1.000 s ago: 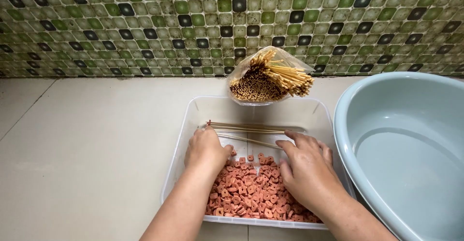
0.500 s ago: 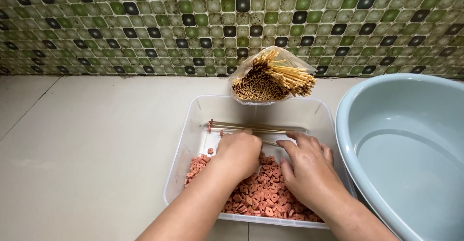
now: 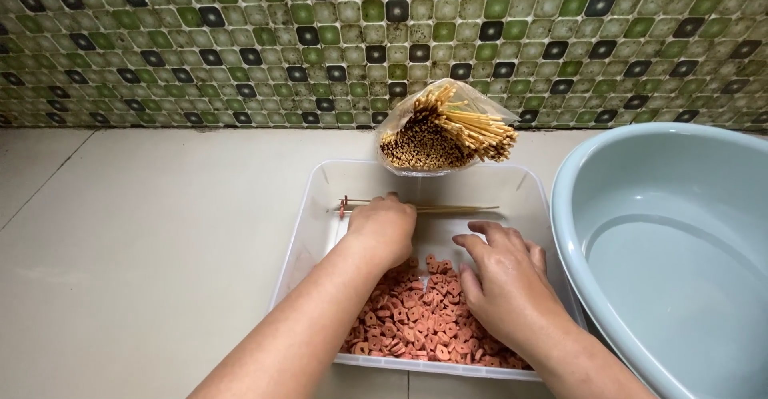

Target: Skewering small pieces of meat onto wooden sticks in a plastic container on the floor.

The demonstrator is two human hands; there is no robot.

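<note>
Tiled wall | clear bag [image 3: 445, 131] of skewers | left hand [image 3: 382, 231] fingers curled, grasp unclear | right hand [image 3: 500, 275] fingers released

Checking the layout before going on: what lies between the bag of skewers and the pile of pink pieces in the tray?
In the head view, a few loose skewers lie across the tray there, with the left hand resting over them.
</note>
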